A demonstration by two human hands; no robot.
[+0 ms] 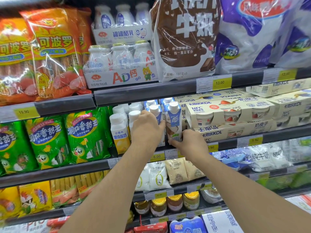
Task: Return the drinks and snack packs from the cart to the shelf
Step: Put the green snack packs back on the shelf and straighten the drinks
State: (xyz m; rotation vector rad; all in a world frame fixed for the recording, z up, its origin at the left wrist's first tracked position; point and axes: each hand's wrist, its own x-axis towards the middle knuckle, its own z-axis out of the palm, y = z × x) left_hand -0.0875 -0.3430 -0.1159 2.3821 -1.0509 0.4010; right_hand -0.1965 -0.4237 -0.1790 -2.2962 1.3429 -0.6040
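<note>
Left hand (146,126): fingers wrapped round a blue carton (157,115), steadying the row.
Right hand (190,142): fingers pinch the coconut carton (174,121) base, seating it on the shelf (235,144).

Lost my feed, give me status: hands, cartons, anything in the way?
Left hand and right hand both on blue-and-white drink cartons, second shelf. Cartons upright. Yogurt multipacks tight on right.

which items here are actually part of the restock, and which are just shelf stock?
In play:
- left hand on a blue-and-white drink carton
- right hand on the coconut drink carton
- shelf edge they stand on

Just stock:
- green corn sausage packs
- yogurt cup boxes
- yellow-label bottle
- brown milk bag
</note>
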